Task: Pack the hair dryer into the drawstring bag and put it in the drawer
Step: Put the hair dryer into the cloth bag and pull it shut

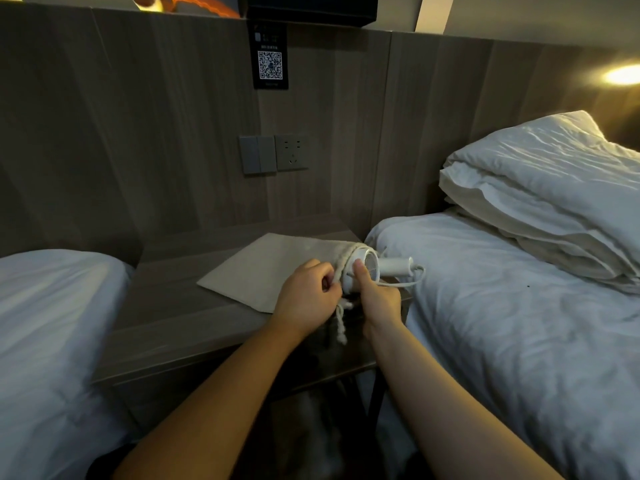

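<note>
I stand between two beds: white bedding on my left, and on my right a mattress carrying a folded duvet. Between them sits the wooden nightstand, below a wall socket and a QR card. The beige drawstring bag lies flat on the nightstand, its mouth at the right edge. The white hair dryer is only nose-first in that mouth; handle and cable stick out toward the mattress. My left hand pinches the bag's rim by the cord, which dangles over the edge. My right hand grips the dryer, thumb pressed on its grille.
</note>
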Demonstrator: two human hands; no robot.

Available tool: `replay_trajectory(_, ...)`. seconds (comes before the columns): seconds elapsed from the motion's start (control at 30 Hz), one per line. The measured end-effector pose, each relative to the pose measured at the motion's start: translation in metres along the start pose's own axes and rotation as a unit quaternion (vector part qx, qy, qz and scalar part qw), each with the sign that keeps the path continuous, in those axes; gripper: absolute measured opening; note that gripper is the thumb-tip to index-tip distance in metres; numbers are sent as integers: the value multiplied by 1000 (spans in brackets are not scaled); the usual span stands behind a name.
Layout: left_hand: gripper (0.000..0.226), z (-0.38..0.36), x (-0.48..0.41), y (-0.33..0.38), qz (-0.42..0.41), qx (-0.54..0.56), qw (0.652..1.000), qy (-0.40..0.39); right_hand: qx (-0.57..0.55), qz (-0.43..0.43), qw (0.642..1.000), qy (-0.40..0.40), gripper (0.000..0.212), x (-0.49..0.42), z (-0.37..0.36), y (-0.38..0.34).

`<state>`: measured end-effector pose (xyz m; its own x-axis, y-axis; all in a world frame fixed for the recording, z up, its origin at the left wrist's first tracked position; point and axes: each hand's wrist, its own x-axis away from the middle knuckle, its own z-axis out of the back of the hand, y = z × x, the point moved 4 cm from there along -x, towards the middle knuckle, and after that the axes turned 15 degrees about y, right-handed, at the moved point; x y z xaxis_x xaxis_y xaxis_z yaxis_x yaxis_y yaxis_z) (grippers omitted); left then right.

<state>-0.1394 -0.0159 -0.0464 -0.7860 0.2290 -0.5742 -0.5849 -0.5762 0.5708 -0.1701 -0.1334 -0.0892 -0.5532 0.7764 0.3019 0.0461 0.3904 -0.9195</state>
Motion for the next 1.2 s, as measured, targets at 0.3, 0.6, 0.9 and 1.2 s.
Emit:
replay_trajectory(0.3,26,3,8,-19,50,-145,988,-6,69,-87,989,-99,53,-3,10,-8)
replay_trajectory(0.6,30,-1,22,-22,14,-170,985,-18,-17,-126,984,-122,25,4,7,-20)
replay_trajectory(0.9,12,-5,24,-30,75,-58,994,-49,-78,-188,967,-155,15,11,-8,8)
replay_trajectory(1.2,20,5,24,-35,102,-18,994,39,302,127,937,-119,47,-6,35,-17)
